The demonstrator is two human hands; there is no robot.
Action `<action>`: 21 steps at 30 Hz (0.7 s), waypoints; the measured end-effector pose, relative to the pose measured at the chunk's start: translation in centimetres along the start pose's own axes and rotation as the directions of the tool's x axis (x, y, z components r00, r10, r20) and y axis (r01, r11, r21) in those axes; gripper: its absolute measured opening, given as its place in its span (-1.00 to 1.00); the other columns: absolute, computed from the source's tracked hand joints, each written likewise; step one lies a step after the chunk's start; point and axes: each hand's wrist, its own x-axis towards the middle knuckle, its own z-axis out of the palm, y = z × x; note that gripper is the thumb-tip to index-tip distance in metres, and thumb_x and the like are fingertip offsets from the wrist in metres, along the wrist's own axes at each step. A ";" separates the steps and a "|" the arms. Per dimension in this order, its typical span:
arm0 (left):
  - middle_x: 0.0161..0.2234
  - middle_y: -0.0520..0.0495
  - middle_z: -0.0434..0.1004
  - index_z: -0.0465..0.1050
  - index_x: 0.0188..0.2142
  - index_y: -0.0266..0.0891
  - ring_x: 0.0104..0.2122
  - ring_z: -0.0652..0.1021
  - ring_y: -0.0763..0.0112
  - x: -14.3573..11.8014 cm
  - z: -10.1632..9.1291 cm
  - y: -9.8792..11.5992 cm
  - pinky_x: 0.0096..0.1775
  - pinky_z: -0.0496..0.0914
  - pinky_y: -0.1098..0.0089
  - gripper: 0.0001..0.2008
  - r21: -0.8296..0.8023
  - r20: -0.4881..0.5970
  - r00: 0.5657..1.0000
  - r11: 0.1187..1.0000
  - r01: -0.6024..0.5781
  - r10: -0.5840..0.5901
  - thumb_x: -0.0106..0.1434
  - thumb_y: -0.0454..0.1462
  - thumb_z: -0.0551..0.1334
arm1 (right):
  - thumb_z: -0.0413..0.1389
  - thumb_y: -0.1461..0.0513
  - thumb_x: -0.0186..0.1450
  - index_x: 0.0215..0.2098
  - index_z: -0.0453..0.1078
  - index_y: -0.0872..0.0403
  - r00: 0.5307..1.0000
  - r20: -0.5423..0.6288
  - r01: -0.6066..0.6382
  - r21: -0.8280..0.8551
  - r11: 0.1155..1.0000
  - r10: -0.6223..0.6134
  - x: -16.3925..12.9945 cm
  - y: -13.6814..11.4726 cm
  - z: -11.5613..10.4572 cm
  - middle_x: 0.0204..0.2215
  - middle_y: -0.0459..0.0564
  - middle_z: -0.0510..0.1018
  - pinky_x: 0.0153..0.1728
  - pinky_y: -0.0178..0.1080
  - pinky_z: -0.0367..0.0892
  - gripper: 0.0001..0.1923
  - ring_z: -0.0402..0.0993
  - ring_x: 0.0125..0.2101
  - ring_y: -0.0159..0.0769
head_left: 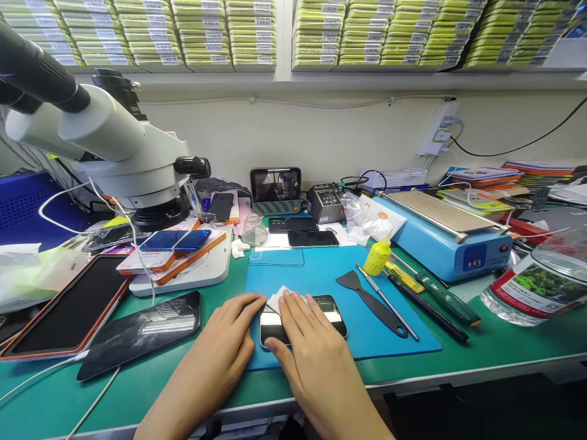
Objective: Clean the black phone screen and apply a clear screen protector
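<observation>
A: Head view, left to right: the microscope [114,140] stands over a pile of phones, then both hands meet on the blue mat [394,330]. What is going on there?

B: The left hand [220,354] lies flat, fingers loose, steadying the left end of the phone [332,311] on the mat. The right hand [307,342] presses a small white wipe [276,299] onto the glass with straight fingers, not gripping.

A: So, cleaning the screen?

B: I judge so, mid-wipe. Next it needs even strokes toward the uncovered right end, with the phone kept pinned.

A: And further right?

B: A black scraper [369,300], a yellow bottle [378,256], screwdrivers [435,296], all untouched.
</observation>
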 end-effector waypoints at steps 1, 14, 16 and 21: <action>0.41 -0.13 0.37 0.26 0.44 0.01 0.37 0.43 0.13 0.0 0.0 0.0 0.36 0.42 -0.01 -0.44 0.007 -0.001 1.000 1.000 0.005 -0.005 0.52 -0.36 -0.01 | -0.05 -0.03 0.62 0.34 0.45 0.27 1.000 -0.012 0.014 -0.007 1.000 -0.014 -0.2 0.2 -0.1 0.34 0.16 0.49 0.26 0.03 0.55 -0.38 0.54 0.28 0.01; 0.34 0.03 0.51 0.12 0.51 0.16 0.22 0.63 0.28 0.3 0.3 -1.9 0.11 0.62 0.38 -0.33 0.245 -0.099 0.976 0.955 -0.166 0.195 0.49 -0.33 0.10 | -0.09 0.04 0.64 0.24 0.54 0.24 0.970 -0.155 0.161 -0.168 0.973 -0.188 -4.5 3.2 0.8 0.25 0.14 0.60 0.40 -0.07 0.33 -0.46 0.57 0.26 -0.06; 0.36 0.03 0.49 0.12 0.51 0.16 0.24 0.61 0.28 0.3 0.4 -2.2 0.14 0.60 0.37 -0.33 0.246 -0.078 0.978 0.955 -0.167 0.191 0.49 -0.32 0.10 | -0.06 -0.13 0.60 0.27 0.51 0.29 0.984 -0.064 0.154 -0.146 0.977 -0.164 -3.5 3.7 0.5 0.29 0.22 0.54 0.31 -0.06 0.46 -0.30 0.55 0.27 0.02; 0.34 0.01 0.51 0.09 0.52 0.14 0.24 0.61 0.31 0.2 0.4 -2.0 0.16 0.58 0.40 -0.33 0.267 -0.080 0.977 0.948 -0.171 0.199 0.49 -0.33 0.09 | -0.09 -0.19 0.58 0.26 0.51 0.30 0.981 -0.156 0.101 -0.085 0.991 -0.113 -3.7 3.8 2.0 0.29 0.25 0.54 0.33 -0.04 0.44 -0.22 0.54 0.28 0.05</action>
